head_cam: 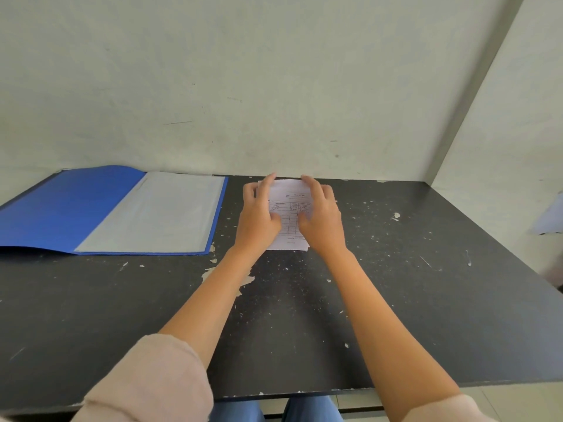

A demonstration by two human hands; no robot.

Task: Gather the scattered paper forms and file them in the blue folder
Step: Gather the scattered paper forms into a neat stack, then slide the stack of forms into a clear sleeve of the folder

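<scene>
The blue folder lies open on the black table, its cover thrown back and a grey see-through pocket facing up, which looks like a way of keeping it ready to take paper without anyone having to hold it. Just to the right of the folder, apart from its edge, sits a small stack of forms with both hands on it. The left hand covers the side of the stack nearer the folder and the right hand covers the side farther from it. On each hand the fingers run fairly straight along the paper's edge and the thumb rests on the printed face. I see no fingers curled round the sheets, so both hands seem spread and pressing rather than clutching. My guess is the person is squaring the sheets into one neat pile, so they go into the folder together.

The top form carries a ruled table with a short heading above it and some handwriting in the first rows. None of it is large enough to read, and I can make out no brand or label on the folder either.

Far to the right of the folder, past the table's edge, a pale shape shows; whether it is another form I cannot tell
</scene>
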